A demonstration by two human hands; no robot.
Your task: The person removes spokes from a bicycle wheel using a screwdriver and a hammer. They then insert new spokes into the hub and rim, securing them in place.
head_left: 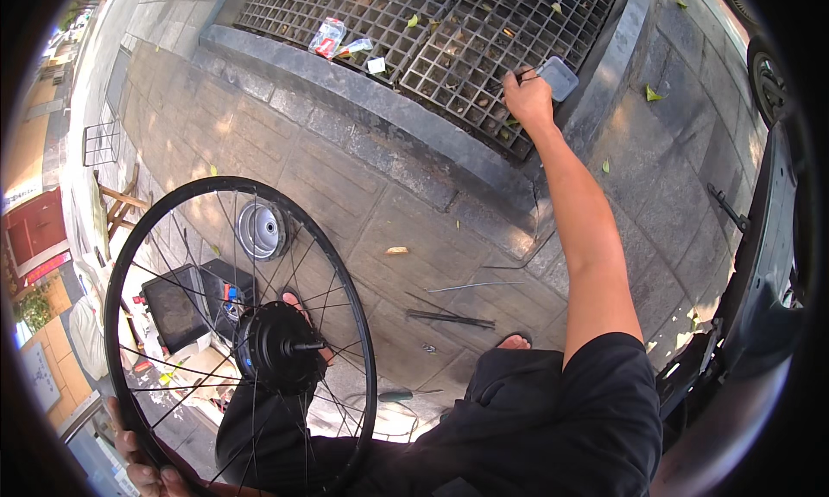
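A black spoked wheel [366,359] with a large black hub motor [275,346] stands over my legs at the left. My left hand [142,464] grips its rim at the lower left, fingers wrapped around it. My right arm stretches forward to the metal grating [449,69]. There my right hand [528,100] is closed in a pinch, beside a small clear plastic tub [558,77]. What its fingers pinch, if anything, is too small to make out. A bundle of loose dark spokes [451,319] lies on the paving in front of me.
A raised stone kerb [363,104] borders the grating, where small plastic packets [328,37] lie. Behind the wheel are a silver metal hub [262,229] and an open black toolbox [177,307]. A parked vehicle [751,238] stands close on the right.
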